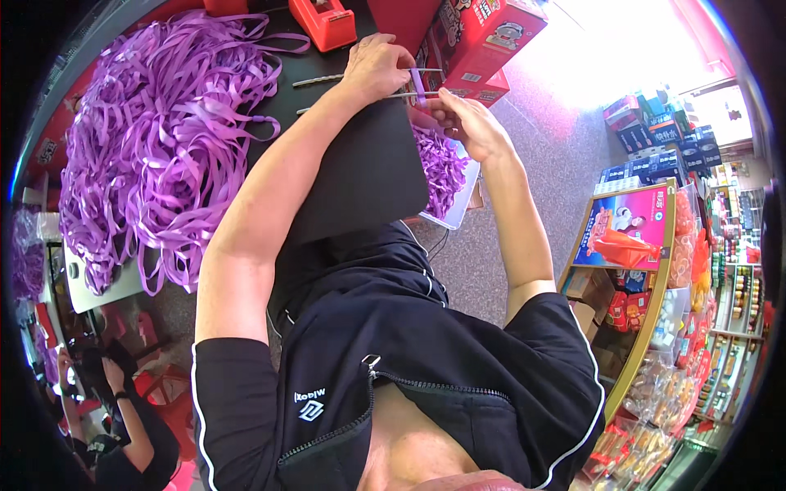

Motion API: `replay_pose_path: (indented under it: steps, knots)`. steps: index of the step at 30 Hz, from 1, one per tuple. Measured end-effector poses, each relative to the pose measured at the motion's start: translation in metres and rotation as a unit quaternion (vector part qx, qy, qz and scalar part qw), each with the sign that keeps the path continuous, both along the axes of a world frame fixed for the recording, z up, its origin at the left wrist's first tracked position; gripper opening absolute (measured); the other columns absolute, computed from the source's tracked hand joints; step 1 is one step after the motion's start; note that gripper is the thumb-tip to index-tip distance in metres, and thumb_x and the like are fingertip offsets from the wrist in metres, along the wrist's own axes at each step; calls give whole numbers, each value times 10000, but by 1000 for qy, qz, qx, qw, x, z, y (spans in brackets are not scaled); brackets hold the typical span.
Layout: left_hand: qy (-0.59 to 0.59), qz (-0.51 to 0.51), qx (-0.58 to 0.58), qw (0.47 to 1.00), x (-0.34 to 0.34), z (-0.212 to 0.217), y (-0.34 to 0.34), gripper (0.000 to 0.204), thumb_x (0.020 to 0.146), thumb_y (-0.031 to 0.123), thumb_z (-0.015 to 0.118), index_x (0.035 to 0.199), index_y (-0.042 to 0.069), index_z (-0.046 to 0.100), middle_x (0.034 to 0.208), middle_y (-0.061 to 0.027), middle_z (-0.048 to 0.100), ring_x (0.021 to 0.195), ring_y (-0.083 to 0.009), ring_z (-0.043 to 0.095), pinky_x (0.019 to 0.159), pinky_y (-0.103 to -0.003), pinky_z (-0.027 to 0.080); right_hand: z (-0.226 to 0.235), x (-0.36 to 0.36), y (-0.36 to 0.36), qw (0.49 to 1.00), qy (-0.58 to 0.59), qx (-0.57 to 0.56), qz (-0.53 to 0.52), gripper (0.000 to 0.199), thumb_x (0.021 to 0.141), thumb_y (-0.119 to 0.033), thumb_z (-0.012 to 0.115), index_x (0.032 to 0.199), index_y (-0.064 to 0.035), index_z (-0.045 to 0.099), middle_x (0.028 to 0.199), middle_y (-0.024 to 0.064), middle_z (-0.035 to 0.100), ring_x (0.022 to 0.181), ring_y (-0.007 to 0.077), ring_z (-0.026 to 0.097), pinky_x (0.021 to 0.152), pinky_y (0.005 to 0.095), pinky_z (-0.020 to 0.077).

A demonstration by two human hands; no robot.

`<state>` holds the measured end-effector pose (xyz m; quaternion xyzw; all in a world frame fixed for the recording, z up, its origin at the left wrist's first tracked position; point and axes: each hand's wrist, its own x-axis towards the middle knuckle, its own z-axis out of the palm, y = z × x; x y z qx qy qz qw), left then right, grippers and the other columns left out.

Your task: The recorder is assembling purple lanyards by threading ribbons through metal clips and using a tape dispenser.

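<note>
Near the top centre of the frame, the left hand (377, 67) is resting on the black desk (360, 176) with its fingers curled together over a thin grey metal rod (315, 80) that is lying across the desk's far edge. Just to its right, the right hand (467, 121) is pinching a short loop of flat purple ribbon (418, 84) between its closed fingertips, and the ribbon is standing upright between the two hands, touching a second thin rod that is running between them. Below the right hand, a shallow white tray (458, 209) is holding a small heap of cut purple ribbon pieces (440, 168) beside the desk's right edge. Across the upper left of the frame, a large tangled pile of long purple ribbon strips (155, 131) is spreading over the desk and hanging off its near edge. A red tape dispenser (323, 20) is sitting at the top edge, and red printed cardboard boxes (483, 37) are standing to its right. At the lower left, another person in dark clothing (115, 409) is sitting well apart.
</note>
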<state>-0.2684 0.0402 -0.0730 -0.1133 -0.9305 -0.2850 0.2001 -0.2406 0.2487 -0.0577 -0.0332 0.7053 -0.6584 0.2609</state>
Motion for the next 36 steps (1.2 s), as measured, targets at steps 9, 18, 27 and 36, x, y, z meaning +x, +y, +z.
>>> replay_pose_path:
  steps: [9,18,27,36]
  knots:
    - [-201,3,305,931,55,53,9,255,869,109,502,1064,-23,598,880,-142,666,815,-198,662,717,-309,531,2,-6,4,983,-147,-90,69,436,963,-438,453,996,-55,658,668,-81,503,593,45,428,559,211,344]
    - [-405,-90,711,568,104,62,44,994,857,543,579,1468,56,-35,1369,-249,341,1180,-318,435,1036,-496,325,0,-5,2,986,-136,-73,69,500,950,-522,412,1016,-93,660,686,-90,503,617,49,450,515,224,334]
    - [-309,-246,782,482,77,28,49,794,854,711,400,1407,162,248,1200,-160,516,950,-351,561,775,-485,421,-2,-1,2,978,-155,-117,71,474,946,-498,447,1015,-83,667,692,-54,518,616,80,466,561,244,390]
    - [-234,-235,812,481,102,44,51,1041,784,765,445,1481,260,-141,1548,-184,-96,1429,-319,9,1135,-456,15,20,8,7,992,32,-119,-41,346,935,-366,532,1078,-77,658,802,-7,602,701,108,520,620,263,416]
